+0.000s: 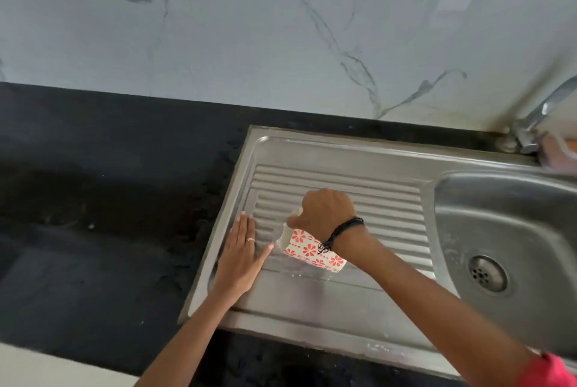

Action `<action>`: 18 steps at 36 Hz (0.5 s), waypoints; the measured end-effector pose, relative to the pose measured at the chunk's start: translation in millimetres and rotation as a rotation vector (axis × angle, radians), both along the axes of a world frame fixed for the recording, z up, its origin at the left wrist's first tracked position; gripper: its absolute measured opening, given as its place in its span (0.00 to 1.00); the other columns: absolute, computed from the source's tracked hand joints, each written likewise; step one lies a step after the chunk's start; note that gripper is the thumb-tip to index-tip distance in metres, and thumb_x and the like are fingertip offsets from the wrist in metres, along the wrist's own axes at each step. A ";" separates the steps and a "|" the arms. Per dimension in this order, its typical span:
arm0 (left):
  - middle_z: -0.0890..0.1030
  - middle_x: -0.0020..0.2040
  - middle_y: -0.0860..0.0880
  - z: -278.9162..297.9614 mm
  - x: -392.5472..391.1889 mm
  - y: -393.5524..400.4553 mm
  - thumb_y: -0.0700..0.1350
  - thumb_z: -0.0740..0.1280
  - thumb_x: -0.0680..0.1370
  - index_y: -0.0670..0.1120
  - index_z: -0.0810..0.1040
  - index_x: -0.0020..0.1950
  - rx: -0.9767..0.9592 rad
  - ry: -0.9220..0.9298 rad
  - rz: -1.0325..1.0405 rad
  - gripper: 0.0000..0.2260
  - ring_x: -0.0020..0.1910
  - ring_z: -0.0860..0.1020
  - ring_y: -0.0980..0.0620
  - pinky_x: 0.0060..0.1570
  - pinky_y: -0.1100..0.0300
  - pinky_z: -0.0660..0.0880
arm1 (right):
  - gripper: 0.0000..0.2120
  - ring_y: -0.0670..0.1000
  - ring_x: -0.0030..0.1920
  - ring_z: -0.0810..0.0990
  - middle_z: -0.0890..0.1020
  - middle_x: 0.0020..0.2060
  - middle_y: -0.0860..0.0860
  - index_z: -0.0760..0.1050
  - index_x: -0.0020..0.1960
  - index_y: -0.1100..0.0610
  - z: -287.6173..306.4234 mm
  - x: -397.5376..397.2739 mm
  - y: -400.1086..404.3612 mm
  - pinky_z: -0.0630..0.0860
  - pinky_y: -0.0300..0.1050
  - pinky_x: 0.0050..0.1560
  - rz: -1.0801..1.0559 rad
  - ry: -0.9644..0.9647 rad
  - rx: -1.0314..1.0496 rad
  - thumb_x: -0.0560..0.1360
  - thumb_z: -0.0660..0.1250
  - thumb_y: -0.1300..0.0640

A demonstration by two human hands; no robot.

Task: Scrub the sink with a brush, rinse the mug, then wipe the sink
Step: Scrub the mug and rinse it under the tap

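A white mug with red flower prints [307,250] is tipped on its side over the ribbed steel drainboard [368,199], mouth toward the left, with water spilling from it. My right hand [326,211] grips it from above; a black thread band circles that wrist. Just left of the mug, my left hand [242,254] lies flat with fingers together on the drainboard's left edge, a ring on one finger. The sink basin [505,221] with its round drain [487,274] lies to the right. I see no brush in view.
A black stone counter [109,199] surrounds the sink on the left and front. A marbled white wall [281,27] rises behind. A steel tap [537,124] stands at the back right corner, with a blurred pinkish object [559,152] beside it.
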State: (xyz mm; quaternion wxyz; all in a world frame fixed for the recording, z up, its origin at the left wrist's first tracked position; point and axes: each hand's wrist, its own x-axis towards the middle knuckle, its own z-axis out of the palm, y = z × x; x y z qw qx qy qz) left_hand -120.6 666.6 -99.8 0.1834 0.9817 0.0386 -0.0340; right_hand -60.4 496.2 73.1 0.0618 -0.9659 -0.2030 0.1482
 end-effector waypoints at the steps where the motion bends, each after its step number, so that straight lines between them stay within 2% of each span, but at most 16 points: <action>1: 0.41 0.76 0.45 -3.0 2.8 4.5 0.73 0.27 0.68 0.42 0.38 0.73 -0.005 -0.005 -0.024 0.44 0.75 0.39 0.51 0.72 0.62 0.36 | 0.22 0.54 0.41 0.72 0.71 0.34 0.51 0.62 0.32 0.57 -0.7 4.2 0.6 0.65 0.43 0.40 -0.053 0.005 0.034 0.76 0.59 0.44; 3: 0.44 0.76 0.45 -7.5 4.8 9.8 0.69 0.29 0.72 0.41 0.42 0.73 -0.005 -0.025 -0.052 0.40 0.76 0.44 0.48 0.72 0.64 0.35 | 0.22 0.55 0.41 0.73 0.72 0.37 0.52 0.63 0.31 0.57 -3.0 12.0 -2.3 0.65 0.44 0.40 -0.175 0.021 0.118 0.77 0.59 0.44; 6: 0.46 0.75 0.45 -8.4 3.2 9.7 0.64 0.34 0.78 0.40 0.46 0.75 -0.010 -0.071 -0.038 0.35 0.75 0.47 0.48 0.70 0.68 0.35 | 0.22 0.56 0.41 0.73 0.74 0.37 0.54 0.72 0.36 0.60 -9.0 19.5 -10.3 0.64 0.44 0.39 -0.334 0.072 0.230 0.76 0.58 0.42; 9: 0.47 0.75 0.45 -9.2 4.8 6.8 0.61 0.35 0.79 0.39 0.47 0.75 -0.014 -0.118 -0.020 0.33 0.75 0.48 0.49 0.71 0.66 0.36 | 0.25 0.56 0.36 0.72 0.73 0.32 0.54 0.67 0.29 0.58 -12.0 25.7 -17.9 0.62 0.43 0.30 -0.387 0.108 0.283 0.74 0.61 0.39; 11: 0.48 0.76 0.44 -10.0 11.6 6.5 0.61 0.36 0.80 0.39 0.47 0.75 -0.012 -0.096 -0.013 0.32 0.75 0.48 0.49 0.72 0.65 0.38 | 0.24 0.55 0.35 0.72 0.72 0.29 0.52 0.66 0.28 0.55 -10.7 30.1 -19.9 0.61 0.41 0.28 -0.376 0.114 0.250 0.73 0.63 0.38; 14: 0.61 0.73 0.38 -8.4 29.7 7.2 0.57 0.40 0.82 0.34 0.58 0.73 -0.010 -0.049 -0.016 0.31 0.73 0.61 0.44 0.72 0.61 0.45 | 0.24 0.52 0.34 0.71 0.70 0.28 0.49 0.66 0.29 0.55 -4.0 33.2 -16.2 0.61 0.40 0.29 -0.348 0.104 0.155 0.72 0.64 0.38; 16: 0.67 0.70 0.36 -8.7 46.7 7.9 0.55 0.40 0.82 0.32 0.63 0.70 0.021 -0.039 -0.019 0.31 0.69 0.68 0.41 0.71 0.59 0.47 | 0.23 0.51 0.34 0.71 0.69 0.28 0.48 0.65 0.29 0.54 0.2 34.8 -11.5 0.64 0.41 0.32 -0.334 0.101 0.118 0.73 0.64 0.38; 18: 0.68 0.69 0.35 -10.9 65.6 8.2 0.55 0.40 0.82 0.32 0.64 0.70 0.051 -0.056 -0.023 0.31 0.69 0.68 0.40 0.72 0.57 0.47 | 0.23 0.52 0.37 0.72 0.72 0.31 0.50 0.67 0.32 0.56 3.5 37.2 -6.7 0.66 0.43 0.37 -0.316 0.086 0.094 0.73 0.64 0.39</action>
